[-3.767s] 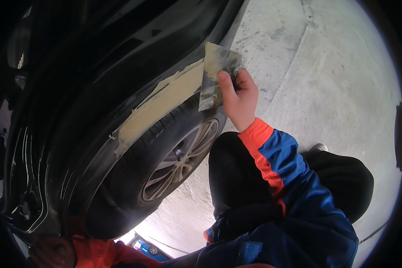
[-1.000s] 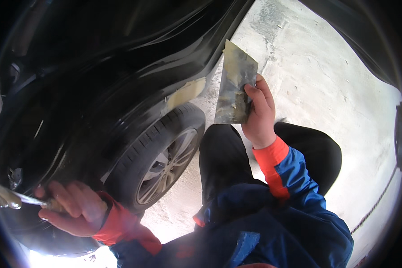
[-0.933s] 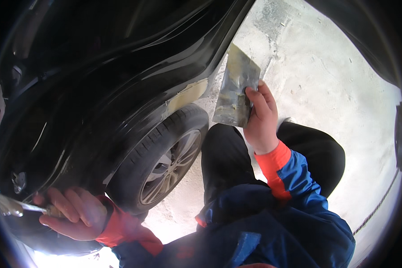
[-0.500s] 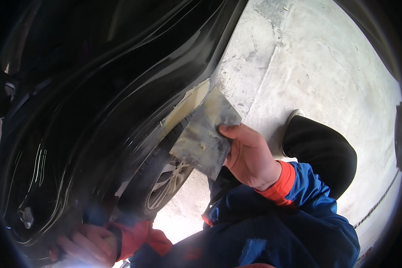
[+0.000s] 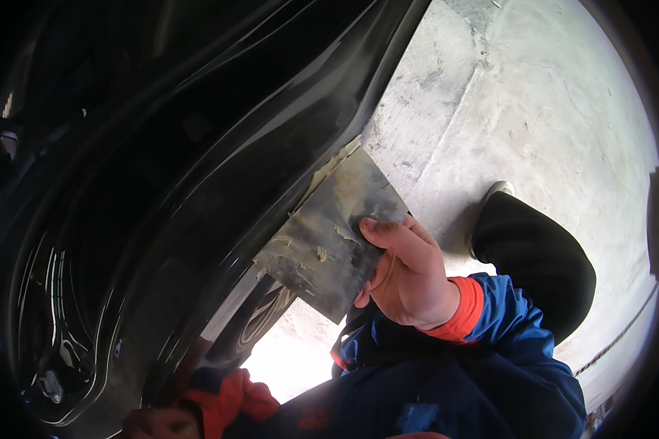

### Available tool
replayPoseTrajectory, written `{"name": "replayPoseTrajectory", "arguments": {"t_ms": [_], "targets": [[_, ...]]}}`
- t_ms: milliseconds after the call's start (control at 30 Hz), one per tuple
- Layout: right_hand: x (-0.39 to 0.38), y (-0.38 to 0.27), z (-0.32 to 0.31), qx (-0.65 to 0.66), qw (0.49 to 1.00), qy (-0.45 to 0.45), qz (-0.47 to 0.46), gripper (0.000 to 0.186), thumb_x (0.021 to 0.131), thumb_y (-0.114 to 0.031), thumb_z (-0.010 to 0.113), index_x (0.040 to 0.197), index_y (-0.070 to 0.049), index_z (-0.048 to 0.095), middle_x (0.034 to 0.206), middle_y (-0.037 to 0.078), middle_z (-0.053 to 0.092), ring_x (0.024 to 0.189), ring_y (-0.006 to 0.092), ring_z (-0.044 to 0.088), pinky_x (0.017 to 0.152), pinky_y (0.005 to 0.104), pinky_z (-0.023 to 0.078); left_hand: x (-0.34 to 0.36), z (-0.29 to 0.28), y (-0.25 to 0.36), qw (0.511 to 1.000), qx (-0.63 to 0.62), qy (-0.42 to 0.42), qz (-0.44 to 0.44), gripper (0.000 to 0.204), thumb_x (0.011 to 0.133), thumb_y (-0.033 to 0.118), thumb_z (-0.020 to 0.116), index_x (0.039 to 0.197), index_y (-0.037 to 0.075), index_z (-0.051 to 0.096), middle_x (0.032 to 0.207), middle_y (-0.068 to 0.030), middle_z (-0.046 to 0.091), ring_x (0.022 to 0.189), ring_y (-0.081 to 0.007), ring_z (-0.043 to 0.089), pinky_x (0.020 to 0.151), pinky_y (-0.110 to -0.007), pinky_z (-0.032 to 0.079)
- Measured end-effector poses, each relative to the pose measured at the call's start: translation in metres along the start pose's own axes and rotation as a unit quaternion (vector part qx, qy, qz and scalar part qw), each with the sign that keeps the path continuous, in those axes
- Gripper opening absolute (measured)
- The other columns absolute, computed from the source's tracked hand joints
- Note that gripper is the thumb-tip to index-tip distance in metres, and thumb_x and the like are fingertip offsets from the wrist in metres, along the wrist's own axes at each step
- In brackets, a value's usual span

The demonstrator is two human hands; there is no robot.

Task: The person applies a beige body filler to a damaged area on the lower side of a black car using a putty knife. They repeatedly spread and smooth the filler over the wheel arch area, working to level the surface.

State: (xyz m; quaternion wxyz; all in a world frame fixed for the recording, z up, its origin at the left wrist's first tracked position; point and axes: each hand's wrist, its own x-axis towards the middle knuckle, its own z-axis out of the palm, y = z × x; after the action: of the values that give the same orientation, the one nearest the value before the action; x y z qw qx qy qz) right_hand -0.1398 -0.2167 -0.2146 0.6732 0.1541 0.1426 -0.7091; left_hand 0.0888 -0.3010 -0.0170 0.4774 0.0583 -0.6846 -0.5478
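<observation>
My right hand (image 5: 410, 274) grips a flat, square-cornered metal putty spreader (image 5: 322, 252), thumb on its face and fingers behind. Cream filler is smeared over the blade, with small lumps on it. The blade's upper left edge lies along the wheel-arch edge of a glossy black car (image 5: 198, 183). A strip of cream filler (image 5: 342, 155) shows on that edge, the rest hidden behind the blade. In the dim lower left, my left hand (image 5: 161, 423) is close to the car body. The frame's bottom edge cuts it off, and its fingers cannot be made out.
Partly behind the spreader is the car's wheel (image 5: 260, 322). A door handle (image 5: 51, 385) is at the lower left. Pale concrete floor (image 5: 542, 124) spreads to the right, where my bent leg (image 5: 538, 260) in black trousers and a dark cord (image 5: 619, 333) lie.
The spreader has shifted down and left against the arch edge, covering most of the filler patch. My left hand has slid down and right, partly out of frame. The view has shifted slightly.
</observation>
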Motion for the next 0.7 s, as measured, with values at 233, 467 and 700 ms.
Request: {"name": "replayPoseTrajectory", "arguments": {"t_ms": [233, 467, 700], "targets": [[0.011, 0.000, -0.011, 0.008, 0.999, -0.041, 0.008, 0.027, 0.098, -0.011, 0.048, 0.120, 0.002, 0.059, 0.101, 0.015, 0.072, 0.072, 0.0217, 0.072, 0.053, 0.0290, 0.058, 0.005, 0.006, -0.001, 1.000, 0.006, -0.023, 0.003, 0.038, 0.107, 0.042, 0.046, 0.130, 0.011, 0.049, 0.081, -0.0006, 0.048, 0.054, -0.0131, 0.045, 0.048, -0.029, 0.039], [0.004, 0.006, -0.009, 0.058, 0.998, -0.002, 0.013, 0.031, 0.097, -0.010, 0.047, 0.124, 0.003, 0.056, 0.109, 0.016, 0.069, 0.075, 0.0227, 0.072, 0.050, 0.0295, 0.056, 0.007, 0.006, -0.001, 0.999, 0.018, -0.036, 0.003, 0.035, 0.108, 0.036, 0.044, 0.128, 0.008, 0.049, 0.082, -0.0006, 0.045, 0.053, -0.0124, 0.042, 0.048, -0.029, 0.037], [0.005, 0.003, -0.008, 0.026, 0.999, 0.008, -0.028, 0.030, 0.098, -0.009, 0.047, 0.124, 0.001, 0.056, 0.108, 0.015, 0.070, 0.074, 0.0218, 0.072, 0.052, 0.0296, 0.057, 0.008, 0.008, -0.003, 0.999, 0.018, -0.035, 0.007, 0.034, 0.108, 0.036, 0.044, 0.126, 0.008, 0.048, 0.079, -0.0009, 0.044, 0.052, -0.0119, 0.041, 0.048, -0.029, 0.036]]}}
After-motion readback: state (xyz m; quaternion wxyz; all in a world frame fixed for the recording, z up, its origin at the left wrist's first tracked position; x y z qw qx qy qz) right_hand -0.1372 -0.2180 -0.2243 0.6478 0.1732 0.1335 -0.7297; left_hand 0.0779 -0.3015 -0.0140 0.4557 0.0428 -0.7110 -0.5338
